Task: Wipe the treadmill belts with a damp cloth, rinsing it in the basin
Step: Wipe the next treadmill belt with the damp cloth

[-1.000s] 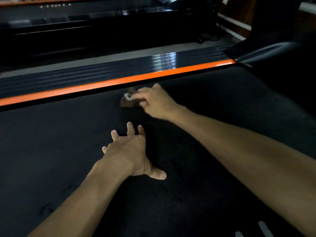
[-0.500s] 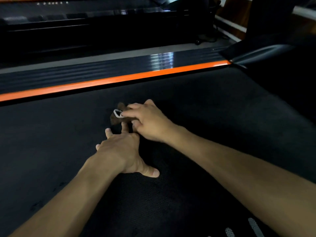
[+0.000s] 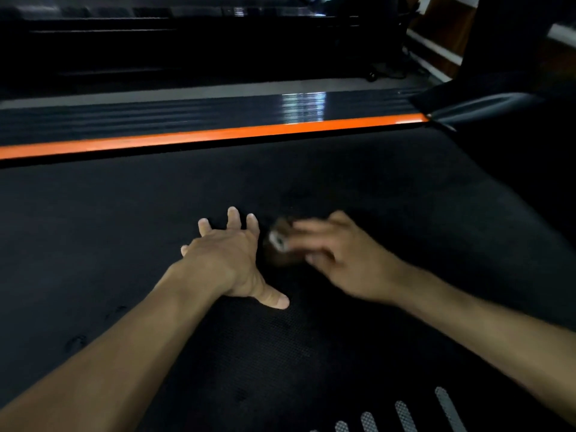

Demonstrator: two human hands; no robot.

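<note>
The black treadmill belt (image 3: 374,169) fills most of the view. My left hand (image 3: 227,260) lies flat on it with fingers spread and thumb out to the right. Just to its right, my right hand (image 3: 339,257) grips a small dark brown cloth (image 3: 280,247) with a white tag and presses it on the belt; the hand and cloth are blurred by motion. No basin is in view.
An orange stripe (image 3: 218,135) and a glossy black side rail (image 3: 187,113) run along the far edge of the belt. A dark upright and motor cover (image 3: 498,101) stand at the far right. Another dark machine (image 3: 156,42) sits behind.
My right hand has dragged the cloth from near the orange stripe back toward me, then to the right of my left hand. My left hand has stayed planted on the belt.
</note>
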